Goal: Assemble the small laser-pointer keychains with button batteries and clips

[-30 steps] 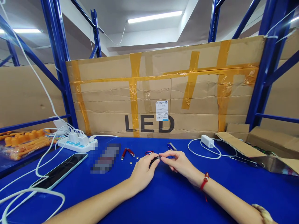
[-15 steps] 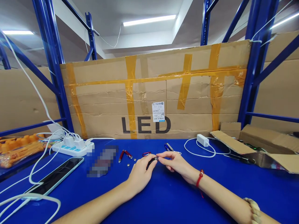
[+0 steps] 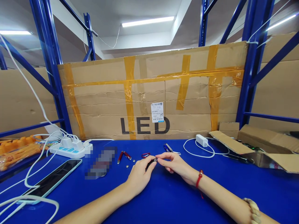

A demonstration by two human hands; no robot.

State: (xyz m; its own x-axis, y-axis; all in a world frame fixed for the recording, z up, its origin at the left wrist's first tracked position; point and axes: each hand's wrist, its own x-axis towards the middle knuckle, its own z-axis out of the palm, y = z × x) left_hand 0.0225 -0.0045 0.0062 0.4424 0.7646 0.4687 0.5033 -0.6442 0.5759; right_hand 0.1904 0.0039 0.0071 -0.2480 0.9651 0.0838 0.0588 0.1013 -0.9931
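My left hand (image 3: 139, 175) rests on the blue table (image 3: 163, 199) with its fingers closed around a small black tube-shaped light (image 3: 150, 163). My right hand (image 3: 174, 163) pinches the silvery tip at the tube's end (image 3: 155, 159), fingertips pressed together. Just beyond the hands lie a red carabiner clip (image 3: 145, 154), two red tube pieces (image 3: 123, 155), two small round button cells (image 3: 130, 163) and a blue and silver tube (image 3: 168, 147).
A taped cardboard sheet marked LED (image 3: 149, 96) stands along the back. A power strip (image 3: 70, 148), white cables (image 3: 30, 183) and a phone (image 3: 50, 180) lie at the left. A white charger (image 3: 202, 140) and an open cardboard box (image 3: 259, 146) sit at the right.
The view has shifted slightly, so everything sits a little further left in the picture. Both hands keep their grip on the small black light and hardly move.
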